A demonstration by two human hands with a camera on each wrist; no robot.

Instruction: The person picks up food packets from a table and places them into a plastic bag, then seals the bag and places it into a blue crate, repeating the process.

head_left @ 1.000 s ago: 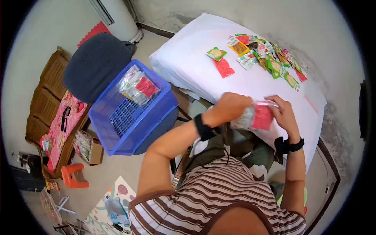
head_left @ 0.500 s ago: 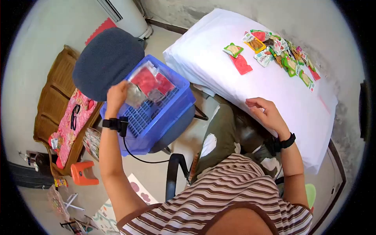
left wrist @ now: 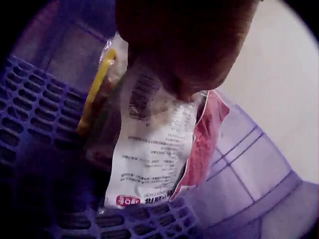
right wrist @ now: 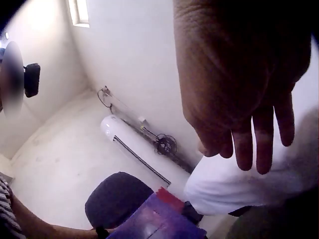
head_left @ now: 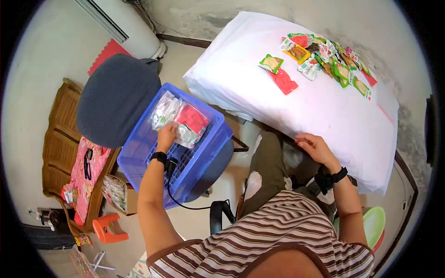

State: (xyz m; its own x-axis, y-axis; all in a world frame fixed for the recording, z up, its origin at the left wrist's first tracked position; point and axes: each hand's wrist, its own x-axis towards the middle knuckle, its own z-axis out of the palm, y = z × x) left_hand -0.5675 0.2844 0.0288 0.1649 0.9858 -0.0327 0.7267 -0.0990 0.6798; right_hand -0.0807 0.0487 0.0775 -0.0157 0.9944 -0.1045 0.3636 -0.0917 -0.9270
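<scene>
Two hands logged: my left hand (head_left: pixel 168 135) at printed food packets (head_left: pixel 191 119) in blue plastic basket (head_left: pixel 219 128), grip unclear; right hand (head_left: pixel 317 147) relaxed, empty. I'd lay packets flat, edges aligned.

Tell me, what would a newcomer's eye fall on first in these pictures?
Most likely the large blue plastic crate on the dark grey cushioned chair, with the person's left hand inside it at clear plastic bags of flat packets. Next comes the heap of small, shiny, multicoloured packets on the white cloth-covered surface, near the wall. The bright orange plastic stool at lower left in the head view also stands out.
</scene>
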